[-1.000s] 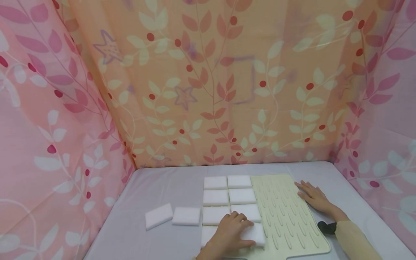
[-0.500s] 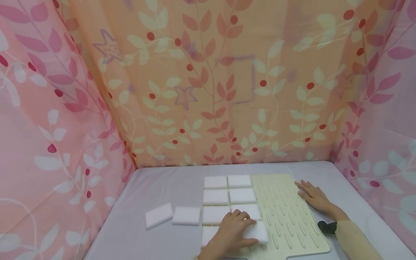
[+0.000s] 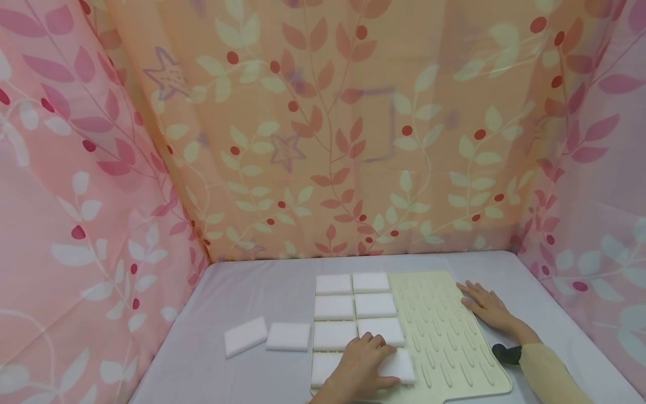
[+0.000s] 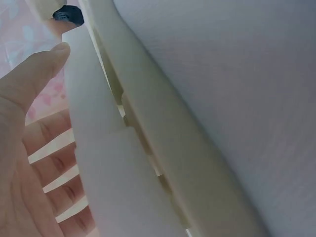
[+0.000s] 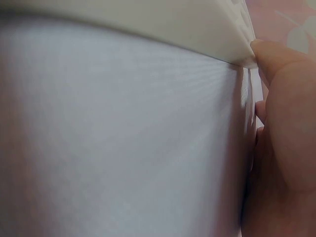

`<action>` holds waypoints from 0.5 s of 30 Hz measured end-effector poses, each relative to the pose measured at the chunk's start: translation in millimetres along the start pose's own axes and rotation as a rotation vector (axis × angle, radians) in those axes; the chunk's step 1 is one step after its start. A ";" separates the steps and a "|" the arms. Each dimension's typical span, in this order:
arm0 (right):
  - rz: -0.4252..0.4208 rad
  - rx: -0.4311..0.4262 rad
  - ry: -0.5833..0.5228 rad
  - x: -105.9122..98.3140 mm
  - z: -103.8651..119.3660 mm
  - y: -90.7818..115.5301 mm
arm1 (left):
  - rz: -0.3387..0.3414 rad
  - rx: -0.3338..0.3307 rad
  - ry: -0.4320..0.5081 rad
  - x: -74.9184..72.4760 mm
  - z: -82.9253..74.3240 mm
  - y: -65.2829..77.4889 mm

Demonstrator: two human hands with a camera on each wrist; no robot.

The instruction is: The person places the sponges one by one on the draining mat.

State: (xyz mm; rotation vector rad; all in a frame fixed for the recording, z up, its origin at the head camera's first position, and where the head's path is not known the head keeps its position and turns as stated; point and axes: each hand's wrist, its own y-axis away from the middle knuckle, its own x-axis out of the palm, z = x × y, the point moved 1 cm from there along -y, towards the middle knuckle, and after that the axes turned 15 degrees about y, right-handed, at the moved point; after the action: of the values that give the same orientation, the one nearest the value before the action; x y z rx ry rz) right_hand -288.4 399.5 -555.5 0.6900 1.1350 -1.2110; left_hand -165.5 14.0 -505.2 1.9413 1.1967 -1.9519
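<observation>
My left hand [image 3: 359,367] is over the near end of a pale yellow-green mat [image 3: 444,331] with raised oval ridges. Between its thumb and fingers it grips a white sponge block [image 3: 398,367], the nearest of the right-hand column. In the left wrist view the thumb tip lies at the upper end of this block, and the other fingers are along its far side. More white sponge blocks [image 3: 335,335] lie in two columns on the mat's left half. My right hand [image 3: 487,306] rests at the mat's right edge, fingers extended, with its thumb [image 5: 276,57] against the rim.
Two loose white sponge blocks [image 3: 245,336] lie on the grey-white tabletop [image 3: 262,297] left of the mat. Patterned curtains [image 3: 328,140] rise behind and on both sides. A black device [image 3: 506,354] is on the right wrist by the sleeve.
The left hand has shifted its sponge block slightly to the right; the block sits a little lower in view than half a second ago. The right hand has stayed in place.
</observation>
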 end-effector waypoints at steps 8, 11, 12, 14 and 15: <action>0.003 0.004 0.004 -0.8 0.8 -0.5 | 0.008 -0.021 0.007 1.6 1.8 2.7; 0.001 0.004 0.007 0.1 0.9 -0.2 | 0.021 -0.032 0.020 1.8 2.2 2.8; 0.000 0.004 0.008 0.4 0.8 -0.2 | 0.026 -0.038 0.025 1.5 2.5 3.1; -0.002 0.000 0.010 0.4 1.5 -0.1 | 0.039 -0.053 0.036 0.2 3.6 3.9; -0.005 0.000 0.012 0.2 1.9 -0.2 | 0.045 -0.062 0.043 -0.7 4.6 4.4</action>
State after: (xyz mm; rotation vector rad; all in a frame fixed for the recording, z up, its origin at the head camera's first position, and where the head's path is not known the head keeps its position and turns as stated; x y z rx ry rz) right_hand -288.0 397.6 -555.0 0.6954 1.1470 -1.2132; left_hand -166.3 7.9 -507.1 1.9708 1.1979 -1.8383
